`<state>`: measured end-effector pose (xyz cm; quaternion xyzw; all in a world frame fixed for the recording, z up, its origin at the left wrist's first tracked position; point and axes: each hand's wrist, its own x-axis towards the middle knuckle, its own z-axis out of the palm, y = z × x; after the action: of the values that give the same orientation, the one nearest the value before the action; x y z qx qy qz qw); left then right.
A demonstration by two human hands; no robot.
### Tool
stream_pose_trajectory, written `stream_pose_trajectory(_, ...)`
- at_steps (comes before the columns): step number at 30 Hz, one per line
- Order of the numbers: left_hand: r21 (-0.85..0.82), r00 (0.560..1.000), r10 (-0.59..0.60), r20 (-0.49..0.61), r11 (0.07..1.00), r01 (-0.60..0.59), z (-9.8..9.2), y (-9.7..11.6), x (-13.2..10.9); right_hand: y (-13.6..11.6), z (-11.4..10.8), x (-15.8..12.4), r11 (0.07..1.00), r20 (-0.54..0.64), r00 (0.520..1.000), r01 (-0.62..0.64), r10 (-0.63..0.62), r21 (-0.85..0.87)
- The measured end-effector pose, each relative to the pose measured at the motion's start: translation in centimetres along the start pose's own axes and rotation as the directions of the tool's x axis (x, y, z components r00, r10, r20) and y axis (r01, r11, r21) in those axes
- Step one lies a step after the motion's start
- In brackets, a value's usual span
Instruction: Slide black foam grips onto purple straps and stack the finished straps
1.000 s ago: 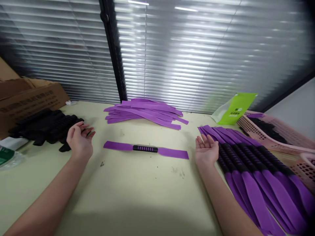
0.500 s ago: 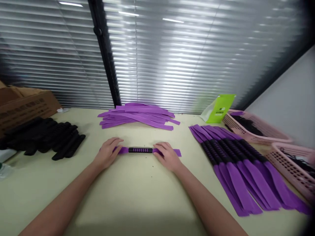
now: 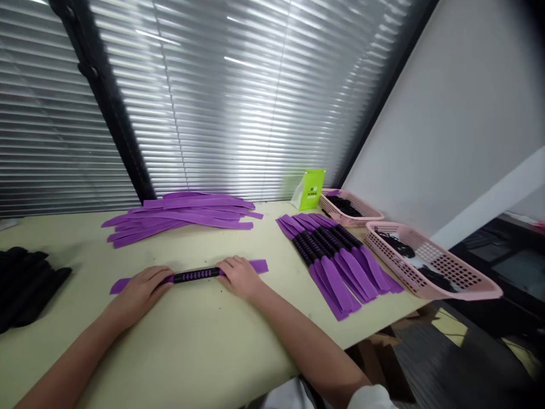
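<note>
At the back of my pale worktop (image 3: 204, 341) lies a loose heap of plain purple straps (image 3: 183, 211). To my right lie a neat row of purple straps with black ribbed sleeves (image 3: 334, 253), an upright green pouch (image 3: 314, 188), a far pink perforated basket (image 3: 330, 203) and a nearer pink perforated basket (image 3: 443, 279). A pile of black foam sleeves (image 3: 25, 284) sits far left.

- Grey slatted blinds (image 3: 238, 113) shut across the wide window, streaked with bright reflections.
- Black window post (image 3: 111, 113) slanting at left.
- Plain white wall (image 3: 451, 102) on the right.
- Pale cream table (image 3: 191, 352) in front.
- Dark floor (image 3: 451, 369) below its edge.
</note>
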<state>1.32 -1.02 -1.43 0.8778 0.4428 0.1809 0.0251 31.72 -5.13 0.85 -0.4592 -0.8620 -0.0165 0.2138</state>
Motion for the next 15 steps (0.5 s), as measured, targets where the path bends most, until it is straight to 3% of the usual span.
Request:
stream_pose_trajectory(5, 0.065, 0.999, 0.030, -0.029, 0.997, -0.028, 0.1, 0.3, 0.1, -0.7, -0.8, -0.6, 0.997, -0.001, 1.000, -0.023, 0.023, -0.077)
stream_pose_trajectory(8, 0.128, 0.993, 0.046, -0.108, 0.991, -0.032, -0.2, 1.1, 0.1, -1.2, -2.1, -1.0, 0.989, -0.048, 0.999, -0.009, 0.002, -0.150)
stream_pose_trajectory(12, 0.187, 0.962, 0.083, -0.259, 0.982, -0.034, -0.6, 1.9, 0.0, -1.5, -5.2, -2.0, 0.966, -0.203, 0.979, -0.027, -0.026, -0.255)
stream_pose_trajectory(15, 0.199, 0.952, 0.061, -0.299, 0.980, -0.001, -0.5, 1.7, -0.1, -0.5, -8.2, -3.6, 0.955, -0.393, 0.918, -0.156, 0.046, -0.251)
